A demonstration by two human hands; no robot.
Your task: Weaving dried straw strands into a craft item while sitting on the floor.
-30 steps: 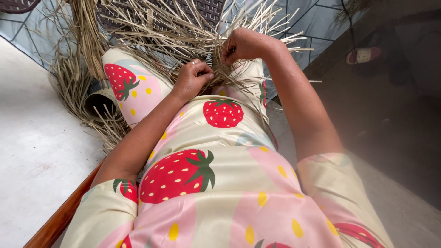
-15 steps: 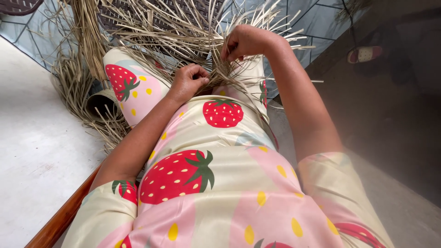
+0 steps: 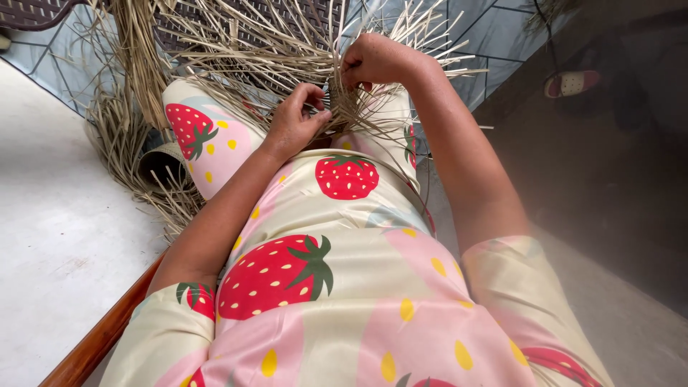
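A tangle of dry straw-coloured strips (image 3: 272, 50) fans out over my knees, part of a half-woven piece lying on my lap. My left hand (image 3: 295, 118) pinches several strips near the middle of the piece, fingers curled tight. My right hand (image 3: 376, 61) is closed on a strip a little farther away and higher, right beside the left. I wear a cream and pink dress with red strawberries (image 3: 337, 236). The woven centre itself is mostly hidden under both hands.
A heap of loose straw (image 3: 122, 129) and a small woven roll (image 3: 161, 159) lie on the floor at left. A dark wicker chair (image 3: 236, 14) stands behind. A wooden edge (image 3: 100, 337) runs at lower left. A sandal (image 3: 572, 84) lies at far right.
My right hand has lifted slightly and shifted left with its strip. The left hand's fingers have risen and re-gripped the strips next to it.
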